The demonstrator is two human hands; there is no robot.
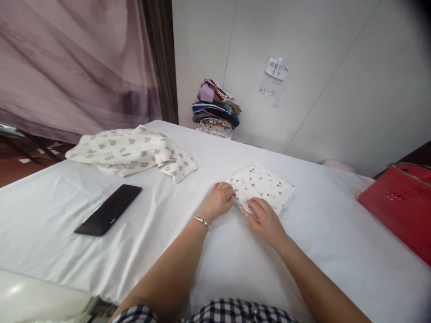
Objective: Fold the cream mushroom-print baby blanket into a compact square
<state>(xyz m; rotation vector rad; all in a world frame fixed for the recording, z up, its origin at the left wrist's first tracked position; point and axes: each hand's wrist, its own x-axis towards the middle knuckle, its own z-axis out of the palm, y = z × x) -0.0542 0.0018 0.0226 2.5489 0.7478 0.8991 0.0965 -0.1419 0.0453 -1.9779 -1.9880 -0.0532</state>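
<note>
A white cloth point(261, 181) with a small scattered print lies folded into a flat, layered square on the white-covered table. My left hand point(219, 198) is closed on its near left corner, fingers curled over the edge. My right hand point(266, 220) grips the near edge a little to the right, with the thumb toward me and the fingers on top. Folded layers show between the two hands. A bracelet circles my left wrist.
A rumpled white cloth with grey prints point(124, 150) and a black phone point(109, 210) lie on the left of the table point(161, 242). Stacked folded fabrics point(215, 110) stand by the wall beyond the far edge. A red bag-like object point(400, 202) sits at the right.
</note>
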